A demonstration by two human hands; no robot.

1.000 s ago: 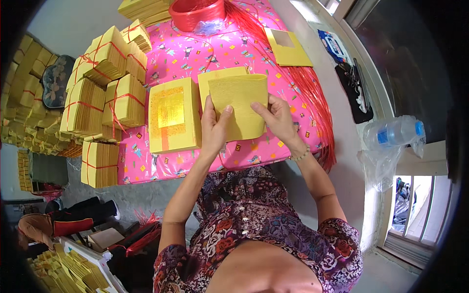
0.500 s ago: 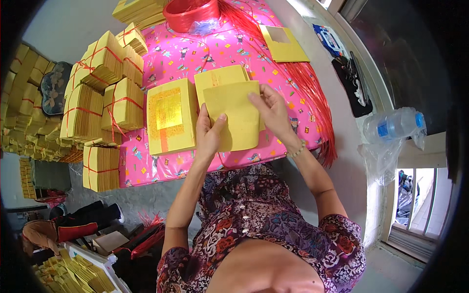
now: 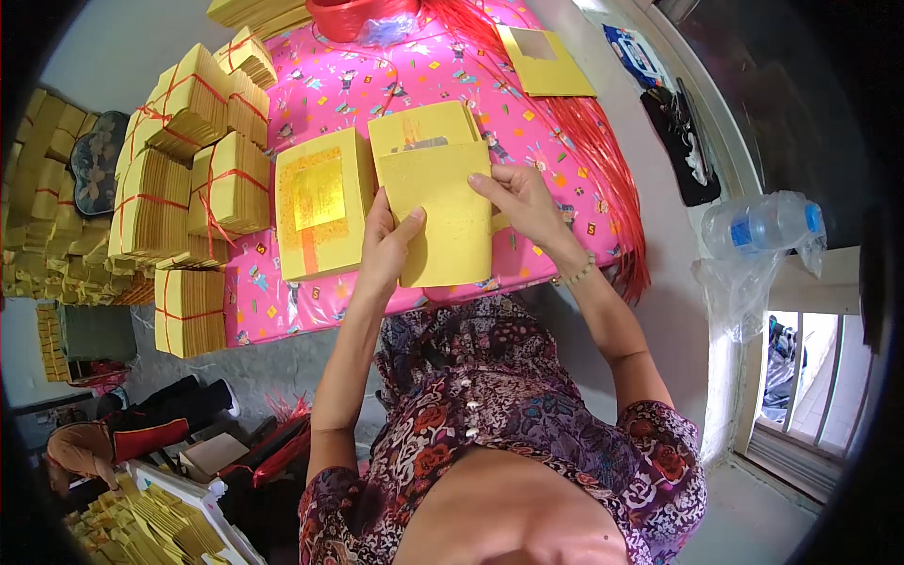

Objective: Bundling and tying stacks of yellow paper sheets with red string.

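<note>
Worked over a tabletop [image 3: 311, 311] spread with a bright pink patterned cloth [image 3: 377, 85], edged on the right by a red fringe [image 3: 603, 160]. Piled along the far left, many bundles of yellow paper [image 3: 188, 113] tied with red string, with more stacked beyond the edge at the left; judged already finished. Lay flat at left centre, a yellow stack topped by a gold-foil sheet [image 3: 320, 212], loose and not yet tied. Stood near the far edge, a red basin [image 3: 353, 14]; lay far right, a single yellow sheet [image 3: 546, 61]. Held just above the cloth at centre, a plain yellow sheaf [image 3: 443, 221], partly covering another yellow stack behind it. Left hand [image 3: 381, 250] closed on the sheaf's left edge, thumb lying over its face. Right hand [image 3: 523, 202] pinched the upper right corner, fingers clamped on the paper. Sheaf seemingly being squared or counted, so tying and adding to the left piles apparently remained. Sat off to the right, a plastic water bottle [image 3: 763, 224].
</note>
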